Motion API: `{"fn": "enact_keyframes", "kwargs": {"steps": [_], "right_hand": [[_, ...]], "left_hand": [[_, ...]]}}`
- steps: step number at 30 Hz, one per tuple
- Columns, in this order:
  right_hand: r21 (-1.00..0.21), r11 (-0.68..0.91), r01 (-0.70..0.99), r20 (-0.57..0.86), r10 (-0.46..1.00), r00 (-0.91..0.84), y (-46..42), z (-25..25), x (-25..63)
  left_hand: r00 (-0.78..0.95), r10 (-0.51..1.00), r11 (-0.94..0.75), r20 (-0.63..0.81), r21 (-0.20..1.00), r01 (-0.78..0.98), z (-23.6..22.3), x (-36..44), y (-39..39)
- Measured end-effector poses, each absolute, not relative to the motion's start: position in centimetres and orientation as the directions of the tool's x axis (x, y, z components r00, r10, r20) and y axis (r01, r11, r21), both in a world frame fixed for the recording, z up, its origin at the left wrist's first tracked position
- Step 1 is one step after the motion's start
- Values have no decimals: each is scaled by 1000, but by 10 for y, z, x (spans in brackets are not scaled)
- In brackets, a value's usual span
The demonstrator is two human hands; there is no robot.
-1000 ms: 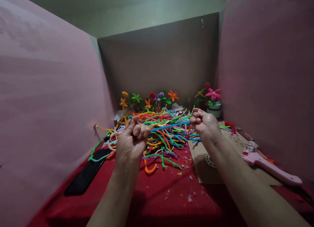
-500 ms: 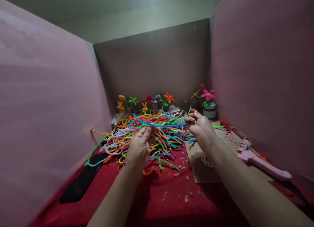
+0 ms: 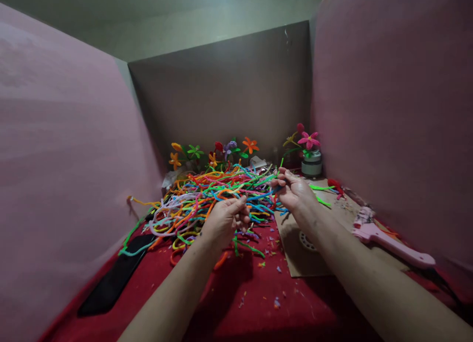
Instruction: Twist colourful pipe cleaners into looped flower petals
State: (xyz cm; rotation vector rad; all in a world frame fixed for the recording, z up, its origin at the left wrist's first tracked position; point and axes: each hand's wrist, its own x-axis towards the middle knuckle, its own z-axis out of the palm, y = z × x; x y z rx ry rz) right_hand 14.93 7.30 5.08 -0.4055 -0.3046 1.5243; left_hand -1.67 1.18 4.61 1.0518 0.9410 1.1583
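Observation:
My left hand [image 3: 226, 218] is closed, thumb against curled fingers, at the near edge of a tangled heap of coloured pipe cleaners [image 3: 188, 196]. A blue pipe cleaner [image 3: 263, 196] stretches between its fingertips and my right hand [image 3: 295, 191]. That right hand has its fingers bent in a pinch around the blue piece, above the edge of a brown board. A thin green pipe cleaner tip [image 3: 281, 162] sticks up by the right fingertips; whether the hand grips it too is hard to see.
Pipe-cleaner flowers [image 3: 250, 145] stand behind the heap, more in a small pot [image 3: 311, 164]. A pink glue gun [image 3: 395, 246] lies on the right beside the board [image 3: 291, 253]. A black phone-like slab [image 3: 114, 278] lies left on red cloth [image 3: 221, 307]. Pink and grey panels surround everything.
My left hand has moved right, closer to my right hand. The blue length that reached past it to the left no longer shows there. The view has shifted slightly.

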Motion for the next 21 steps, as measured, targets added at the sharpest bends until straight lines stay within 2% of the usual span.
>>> {"fn": "enact_keyframes", "kwargs": {"steps": [3, 5, 8, 13, 15, 17, 19, 21], "right_hand": [[-429, -22, -903, -62, 998, 4, 75, 49, 149], [-425, -44, -904, -66, 998, -18, 76, 49, 148], [-429, -75, -900, -75, 996, -47, 78, 49, 148], [-461, -90, -883, -35, 996, -83, 82, 45, 150], [-536, -131, -834, 14, 986, -165, 79, 40, 148], [-663, -157, -732, 72, 960, -271, 73, 32, 143], [-769, -118, -629, 135, 931, -340, 65, 24, 136], [-807, -85, -585, 176, 910, -375, 59, 17, 128]], "left_hand": [[247, 961, 183, -126, 958, -222, 39, -11, 13], [238, 964, 192, -117, 927, -322, 35, -10, 18], [136, 991, 81, -13, 860, -504, 34, -12, 30], [-25, 992, -117, 126, 805, -581, 38, -16, 43], [-52, 989, -144, 141, 788, -598, 37, -14, 43], [-55, 989, -143, 137, 782, -607, 33, -11, 41], [-34, 991, -125, 131, 789, -602, 28, -6, 39], [-3, 991, -107, 131, 799, -591, 23, -2, 36]]}}
